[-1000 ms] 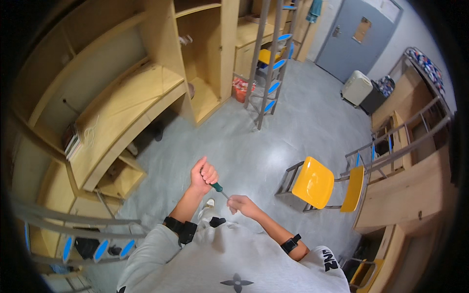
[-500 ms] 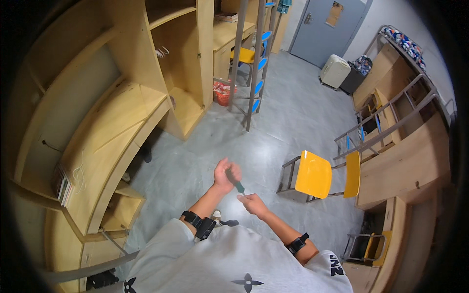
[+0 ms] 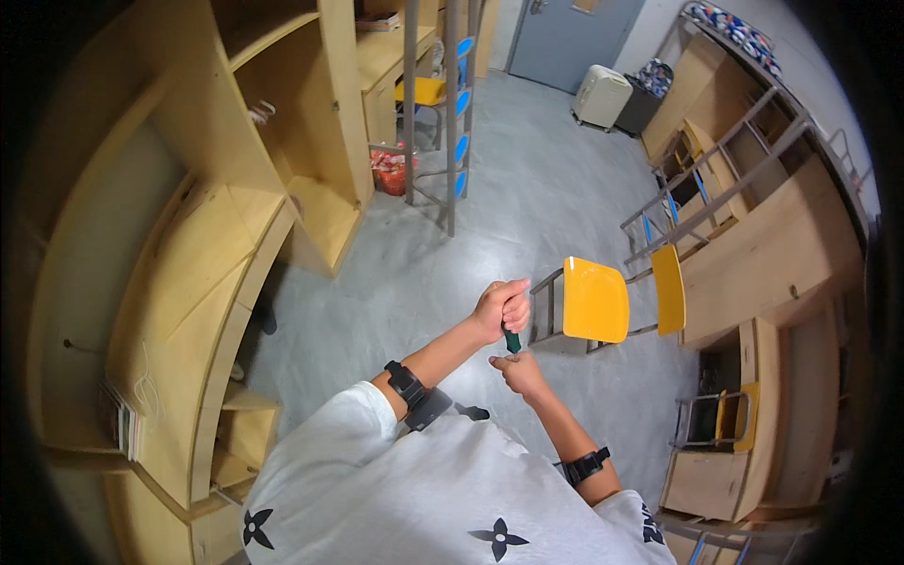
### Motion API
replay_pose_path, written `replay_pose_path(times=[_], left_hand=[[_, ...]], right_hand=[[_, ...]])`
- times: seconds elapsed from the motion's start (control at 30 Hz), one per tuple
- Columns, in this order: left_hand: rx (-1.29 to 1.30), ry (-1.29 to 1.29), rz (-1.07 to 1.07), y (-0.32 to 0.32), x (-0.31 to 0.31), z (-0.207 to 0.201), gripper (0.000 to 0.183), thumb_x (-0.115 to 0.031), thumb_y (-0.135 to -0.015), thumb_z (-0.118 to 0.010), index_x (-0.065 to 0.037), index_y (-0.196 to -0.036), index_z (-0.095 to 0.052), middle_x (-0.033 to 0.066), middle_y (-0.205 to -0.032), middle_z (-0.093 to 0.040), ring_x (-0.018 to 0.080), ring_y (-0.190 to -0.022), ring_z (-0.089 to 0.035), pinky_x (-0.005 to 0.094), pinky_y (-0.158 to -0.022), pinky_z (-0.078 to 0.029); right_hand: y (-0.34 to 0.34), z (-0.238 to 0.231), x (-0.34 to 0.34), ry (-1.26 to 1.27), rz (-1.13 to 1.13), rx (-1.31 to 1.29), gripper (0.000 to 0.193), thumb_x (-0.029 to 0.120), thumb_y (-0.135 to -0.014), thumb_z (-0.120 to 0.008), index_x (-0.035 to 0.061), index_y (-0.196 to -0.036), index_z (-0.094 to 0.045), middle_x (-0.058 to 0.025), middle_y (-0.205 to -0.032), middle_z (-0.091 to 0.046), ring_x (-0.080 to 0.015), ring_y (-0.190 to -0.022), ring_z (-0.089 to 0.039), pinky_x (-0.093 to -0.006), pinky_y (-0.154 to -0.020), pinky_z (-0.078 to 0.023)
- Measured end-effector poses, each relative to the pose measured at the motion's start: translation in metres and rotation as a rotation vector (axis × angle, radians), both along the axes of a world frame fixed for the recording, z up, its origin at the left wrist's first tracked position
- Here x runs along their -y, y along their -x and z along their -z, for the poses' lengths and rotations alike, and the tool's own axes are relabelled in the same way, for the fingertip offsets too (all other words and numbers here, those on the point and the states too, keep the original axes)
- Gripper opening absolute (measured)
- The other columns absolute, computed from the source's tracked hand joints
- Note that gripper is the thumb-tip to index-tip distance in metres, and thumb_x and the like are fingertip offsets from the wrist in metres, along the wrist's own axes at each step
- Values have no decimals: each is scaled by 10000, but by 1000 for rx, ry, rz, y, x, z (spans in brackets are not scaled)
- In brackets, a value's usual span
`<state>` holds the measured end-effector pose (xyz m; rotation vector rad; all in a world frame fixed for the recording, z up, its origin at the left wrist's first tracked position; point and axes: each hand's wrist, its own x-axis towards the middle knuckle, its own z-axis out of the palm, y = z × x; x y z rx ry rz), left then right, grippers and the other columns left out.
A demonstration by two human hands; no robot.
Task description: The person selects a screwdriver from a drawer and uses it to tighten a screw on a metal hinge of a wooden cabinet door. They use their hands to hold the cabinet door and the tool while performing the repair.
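Observation:
My left hand is closed round the upper part of a screwdriver with a dark green handle. Below it, my right hand pinches the tool's lower end, so the shaft is mostly hidden by the fingers. The tool is held nearly upright in front of my body, over the grey floor. Just beyond my hands, to the right, stands a yellow chair with a metal frame.
A long wooden desk and an open wardrobe line the left. Ahead stand a metal ladder and a red basket. Farther off are a pale suitcase and a grey door. More wooden furniture fills the right side.
Both hands have moved to the right with the screwdriver, closer to the yellow chair. The tool has gone from slanted to nearly upright. My view has shifted too.

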<state>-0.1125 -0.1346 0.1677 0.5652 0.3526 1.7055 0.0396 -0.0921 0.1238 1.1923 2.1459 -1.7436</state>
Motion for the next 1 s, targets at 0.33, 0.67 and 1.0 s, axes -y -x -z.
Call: replay_pose_path(times=[0.33,0.67,1.0], left_hand=[[6,93,18,8,-3,23,547,-290,-943,-361,-189,-423,-222,-16,-358,-236,130,-304,-215,283,-342,-234],[-84,118,-182,7,-28,-28,564,-534,-898,-355,-6,-915,-552,131,-917,-569,266,-863,-547,381,-786,-438],[-70,-15,-17,-28,-145,-60,633,-521,-904,-361,30,-1195,-474,190,-1222,-508,332,-1200,-425,490,-1061,-236]], right_hand=[[4,7,11,-187,101,-350,423,330,-785,-647,-23,-576,-544,-2,-486,-449,-98,-482,-388,-324,-454,-339],[10,-15,-36,-403,141,-756,282,171,-798,-628,-25,-614,-544,-175,-496,-442,-207,-406,-346,-328,-429,-335],[-10,-36,-127,-527,168,-576,265,163,-790,-610,-30,-614,-561,-213,-541,-498,-340,-462,-491,-397,-452,-374]])
